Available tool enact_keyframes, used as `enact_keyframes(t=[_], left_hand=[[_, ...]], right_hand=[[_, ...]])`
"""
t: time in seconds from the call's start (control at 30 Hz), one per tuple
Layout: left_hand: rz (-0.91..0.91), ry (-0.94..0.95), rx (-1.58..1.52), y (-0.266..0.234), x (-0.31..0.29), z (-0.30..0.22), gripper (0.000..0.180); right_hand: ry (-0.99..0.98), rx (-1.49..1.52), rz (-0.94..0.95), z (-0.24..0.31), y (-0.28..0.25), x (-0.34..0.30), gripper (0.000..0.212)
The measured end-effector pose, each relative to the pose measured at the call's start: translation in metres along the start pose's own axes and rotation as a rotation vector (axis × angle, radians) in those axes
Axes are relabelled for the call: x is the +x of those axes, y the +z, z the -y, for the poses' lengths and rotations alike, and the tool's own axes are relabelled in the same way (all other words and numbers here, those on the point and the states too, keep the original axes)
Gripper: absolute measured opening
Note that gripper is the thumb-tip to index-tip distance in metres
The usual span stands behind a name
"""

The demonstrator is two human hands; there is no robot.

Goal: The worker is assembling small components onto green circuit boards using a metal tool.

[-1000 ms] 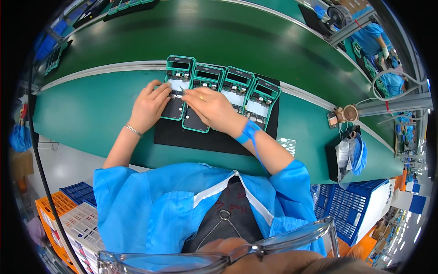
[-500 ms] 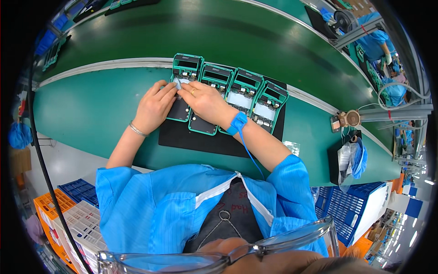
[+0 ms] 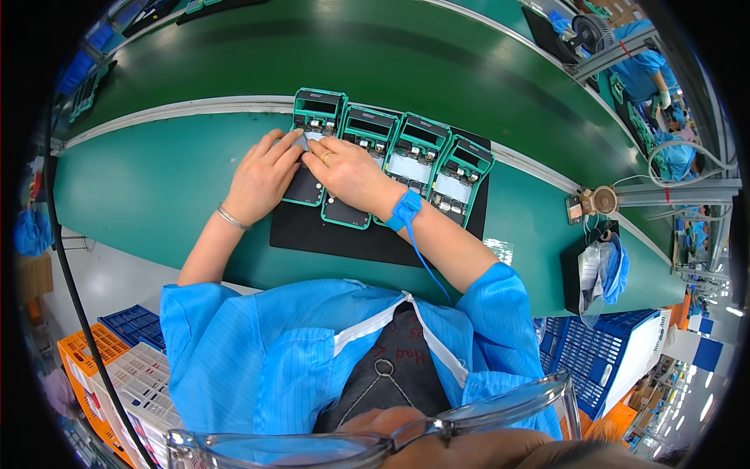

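- Your left hand (image 3: pixel 258 181) lies on the leftmost green-framed device (image 3: pixel 310 144), fingers curled together, the tips pinching a small grey film piece (image 3: pixel 300 141) at the device's middle.
- Your right hand (image 3: pixel 349 173) meets the left one at that same grey piece; its fingers are bent and pressed down, thumb and forefinger closed on the piece's right edge. The palm covers the lower part of the second device (image 3: pixel 361 156).
- A blue wrist strap (image 3: pixel 405 209) sits on your right wrist, its cord trailing toward your body; a thin metal bangle (image 3: pixel 231 218) circles your left wrist.
- The four devices stand side by side on a black mat (image 3: pixel 328 237), which lies on the green desk (image 3: pixel 148 187). The third device (image 3: pixel 415 154) and fourth device (image 3: pixel 461 180), right of your hands, lie untouched with circuit boards showing.
- Right of the mat, near the desk's edge, a black tray (image 3: pixel 574 273) holds clear bags and a blue cloth.
- Below the desk, left of your body, orange, white and blue crates (image 3: pixel 101 367) are stacked; I cannot tell what is inside them.
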State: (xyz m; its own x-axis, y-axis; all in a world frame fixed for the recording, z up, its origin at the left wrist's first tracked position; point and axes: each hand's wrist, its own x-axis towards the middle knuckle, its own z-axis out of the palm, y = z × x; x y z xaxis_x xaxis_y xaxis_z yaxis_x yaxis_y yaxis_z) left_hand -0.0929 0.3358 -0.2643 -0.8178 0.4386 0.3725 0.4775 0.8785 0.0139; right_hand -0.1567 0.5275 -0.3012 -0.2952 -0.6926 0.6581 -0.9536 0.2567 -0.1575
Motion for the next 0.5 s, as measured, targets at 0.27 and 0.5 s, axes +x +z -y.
enact_keyframes(t=[0.27,0.5], left_hand=[[0.077,-0.016,0.070,0.002,0.001,-0.004,0.032],[0.077,-0.020,0.034,0.001,-0.004,-0.003,0.030]], right_hand=[[-0.007,-0.056,0.117,-0.001,-0.008,0.003,0.025],[0.172,0.131,-0.030,0.001,-0.099,-0.052,0.033]])
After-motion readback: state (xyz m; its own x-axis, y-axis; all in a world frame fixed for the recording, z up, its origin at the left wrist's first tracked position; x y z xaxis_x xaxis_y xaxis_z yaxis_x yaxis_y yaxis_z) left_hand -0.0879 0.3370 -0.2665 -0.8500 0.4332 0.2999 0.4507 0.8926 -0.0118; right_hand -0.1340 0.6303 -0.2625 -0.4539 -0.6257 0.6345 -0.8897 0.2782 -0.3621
